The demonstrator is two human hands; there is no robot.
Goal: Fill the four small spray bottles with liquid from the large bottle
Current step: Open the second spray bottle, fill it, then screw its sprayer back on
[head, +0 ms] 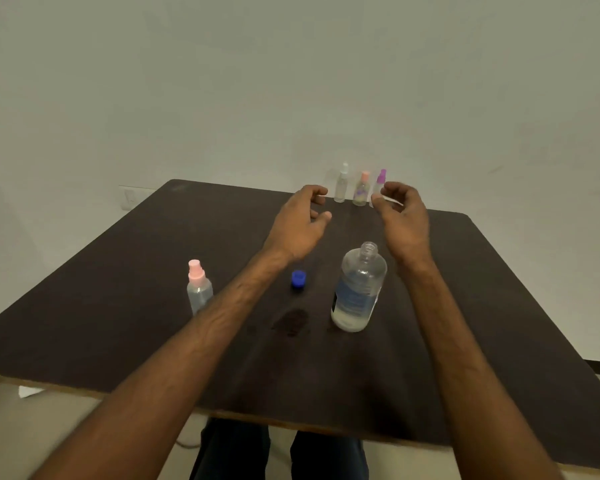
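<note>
The large clear bottle (pixel 358 289) stands uncapped near the middle of the dark table (pixel 118 306), partly filled. Its blue cap (pixel 298 279) lies to its left. A small spray bottle with a pink top (pixel 198 287) stands at the left, holding liquid. Three more small spray bottles stand in a row at the far edge: a white-topped one (pixel 341 183), an orange-topped one (pixel 361 188) and a purple-topped one (pixel 380 183). My left hand (pixel 300 223) and my right hand (pixel 404 216) hover just in front of that row, fingers loosely curled, holding nothing.
A dark wet patch (pixel 291 322) marks the table in front of the cap. A plain wall rises right behind the far edge. My legs show under the near edge. A scrap of white paper (pixel 28 391) lies on the floor at the left.
</note>
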